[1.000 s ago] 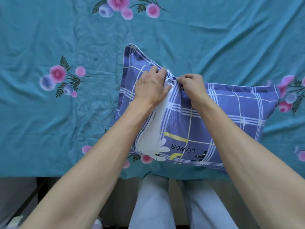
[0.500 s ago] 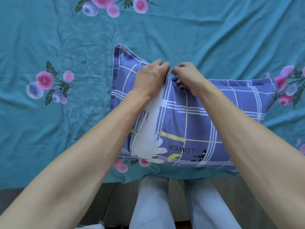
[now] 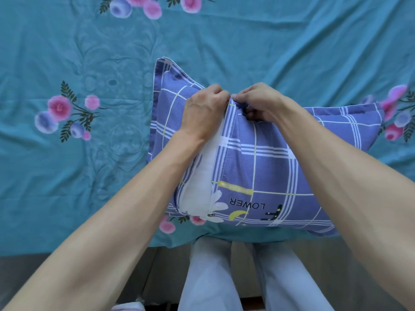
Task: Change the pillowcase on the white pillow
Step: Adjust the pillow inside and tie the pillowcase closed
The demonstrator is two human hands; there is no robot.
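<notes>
Where pillowcase [image 3: 258, 162] gapes, pillow [image 3: 202, 176] shows.

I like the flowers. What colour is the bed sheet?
Teal bed sheet with pink and blue flowers; head view.

The fingertips of the left hand [image 3: 203, 113] and the right hand [image 3: 258, 103] curl under the fabric at the opening of the blue plaid pillowcase [image 3: 269, 167]; each grip's exact contact cannot be seen. The white pillow [image 3: 202, 182] shows only as a narrow strip in the opening; the rest is covered. The left forearm hides part of the pillowcase's left side. The teal floral bedsheet [image 3: 78, 52] is cut off by the top, left and right edges. A pale object at the bottom edge is too cropped to identify.
</notes>
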